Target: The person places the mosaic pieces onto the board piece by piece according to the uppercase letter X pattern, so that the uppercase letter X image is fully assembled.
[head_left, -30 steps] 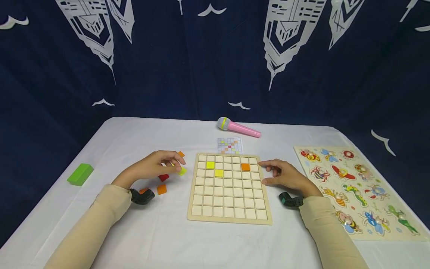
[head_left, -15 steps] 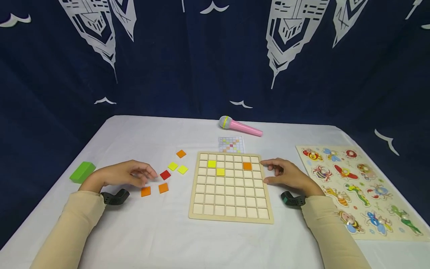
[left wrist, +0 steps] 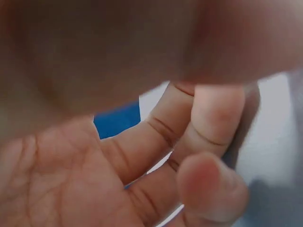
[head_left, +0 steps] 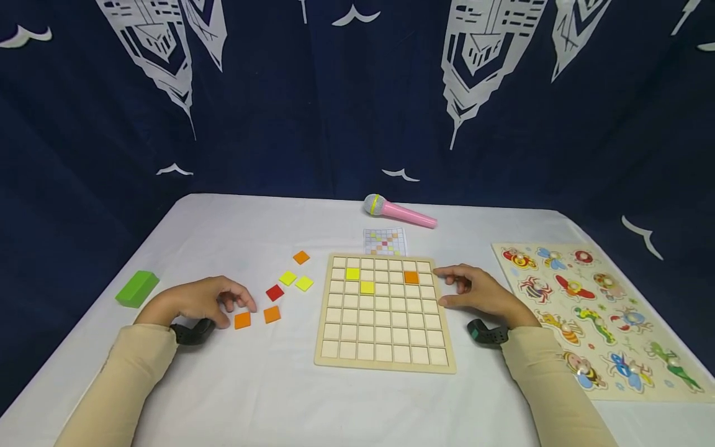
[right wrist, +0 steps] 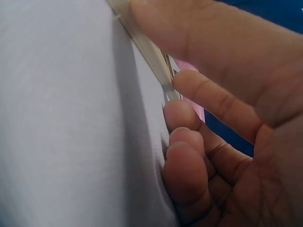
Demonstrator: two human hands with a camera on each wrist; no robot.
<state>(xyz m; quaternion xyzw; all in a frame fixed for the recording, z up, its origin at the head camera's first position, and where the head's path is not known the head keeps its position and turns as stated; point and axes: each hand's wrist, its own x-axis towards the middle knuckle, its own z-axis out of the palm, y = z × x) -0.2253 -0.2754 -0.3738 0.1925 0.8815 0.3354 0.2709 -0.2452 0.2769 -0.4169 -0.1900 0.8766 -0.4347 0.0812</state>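
**Left hand (head_left: 200, 300) down at a loose orange tile (head_left: 242, 320)**

Flat on the table (head_left: 257, 385), well in from the left edge: the orange tile, in front of the gap between left thumb and index finger. Fingers apart and bent, thumb tip just beside the tile's left side, index fingertip by its far right corner; impossible to tell whether touching. Just to the right, a second orange tile (head_left: 272, 315); towards the far edge, a red tile (head_left: 275, 292), two yellow tiles (head_left: 304, 284) and a third orange tile (head_left: 301, 257).

Between the hands, a wooden grid board (head_left: 382, 318) with two yellow squares (head_left: 352, 274) and one orange square (head_left: 411, 277) in its cells. At its right rim, the right hand (head_left: 481, 295), thumb and index finger apart with tips against the wood, other fingers curled.

Compared with half a second ago: left hand lower and closer in on the orange tile. A second ago, farther from the left edge, above the yellow tiles. Unchanged: right hand at the rim, loose tiles in their places, same three squares in the cells.
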